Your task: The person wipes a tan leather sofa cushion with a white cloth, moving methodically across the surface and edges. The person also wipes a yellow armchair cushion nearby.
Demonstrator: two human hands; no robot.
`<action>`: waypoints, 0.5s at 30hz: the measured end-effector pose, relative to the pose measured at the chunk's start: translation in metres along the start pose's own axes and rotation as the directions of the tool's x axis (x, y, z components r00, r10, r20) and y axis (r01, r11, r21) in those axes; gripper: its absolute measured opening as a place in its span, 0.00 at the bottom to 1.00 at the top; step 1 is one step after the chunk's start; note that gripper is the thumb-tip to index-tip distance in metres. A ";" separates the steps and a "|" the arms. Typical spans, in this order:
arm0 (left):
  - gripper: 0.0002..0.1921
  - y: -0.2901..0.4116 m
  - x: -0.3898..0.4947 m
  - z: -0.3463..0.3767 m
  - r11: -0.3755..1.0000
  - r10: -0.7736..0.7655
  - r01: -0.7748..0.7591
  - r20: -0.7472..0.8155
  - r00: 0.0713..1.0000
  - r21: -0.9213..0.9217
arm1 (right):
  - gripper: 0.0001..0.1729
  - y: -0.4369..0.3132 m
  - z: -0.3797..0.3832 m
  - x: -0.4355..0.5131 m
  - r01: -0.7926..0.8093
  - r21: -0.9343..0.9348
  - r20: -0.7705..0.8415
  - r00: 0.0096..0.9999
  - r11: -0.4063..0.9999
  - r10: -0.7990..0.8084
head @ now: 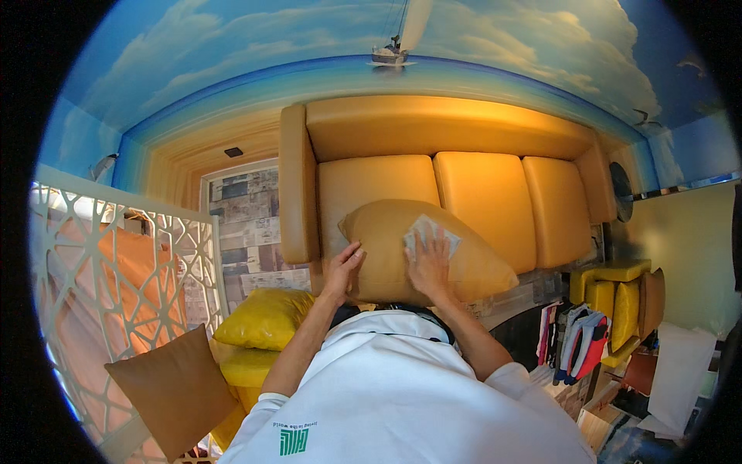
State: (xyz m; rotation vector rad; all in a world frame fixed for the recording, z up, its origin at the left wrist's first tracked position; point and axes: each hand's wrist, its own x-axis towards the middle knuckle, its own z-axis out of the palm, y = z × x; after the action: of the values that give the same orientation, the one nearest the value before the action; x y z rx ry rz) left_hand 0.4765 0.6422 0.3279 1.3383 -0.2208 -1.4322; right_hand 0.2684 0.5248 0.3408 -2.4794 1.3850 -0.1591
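A tan leather-like cushion (382, 261) lies before me, its far part over the seat of a tan sofa (481, 203). My left hand (343, 269) grips the cushion's left edge, thumb and fingers around it. Flat on the cushion's upper face rests my right hand (429, 267), fingers spread a little over a pale cloth or wipe (449, 240). The cloth is pressed between that palm and the cushion, so its middle is hidden. The cushion's near edge is close to my waist.
To my left, a yellow cushion (264, 319) sits on a yellow seat (246, 368), beside a brown cushion (174, 391). A white lattice partition (127, 267) stands further left. At right are hanging clothes (574, 342) and a yellow armchair (608, 278). A painted wall (261, 69) rises behind the sofa.
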 end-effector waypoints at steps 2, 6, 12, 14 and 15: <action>0.30 -0.008 0.006 -0.007 1.000 0.015 -0.015 -0.046 0.999 -0.002 | 0.33 -0.028 0.013 0.009 0.125 0.112 0.064 0.989 0.986 -0.133; 0.31 -0.010 0.008 -0.018 0.982 0.073 -0.068 0.025 0.997 -0.179 | 0.33 -0.067 0.009 0.032 0.408 0.254 0.261 0.844 0.877 -0.469; 0.31 -0.025 0.007 -0.016 0.981 0.011 0.005 -0.081 0.997 0.193 | 0.33 -0.016 0.006 0.067 0.251 0.150 0.256 0.924 0.956 -0.283; 0.30 -0.022 0.009 -0.010 0.945 0.054 -0.034 -0.052 0.997 0.325 | 0.33 0.013 0.007 0.086 0.098 0.087 0.294 0.948 0.991 -0.120; 0.30 -0.019 0.010 -0.005 0.953 0.041 -0.029 -0.034 0.999 0.302 | 0.32 0.035 0.011 0.095 -0.028 0.066 0.328 0.945 0.997 0.005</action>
State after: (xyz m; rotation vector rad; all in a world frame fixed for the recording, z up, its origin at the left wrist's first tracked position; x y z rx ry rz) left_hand 0.4721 0.6440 0.3068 1.6007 -0.4501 -1.3787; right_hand 0.2932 0.4295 0.3154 -2.3054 1.2350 0.1981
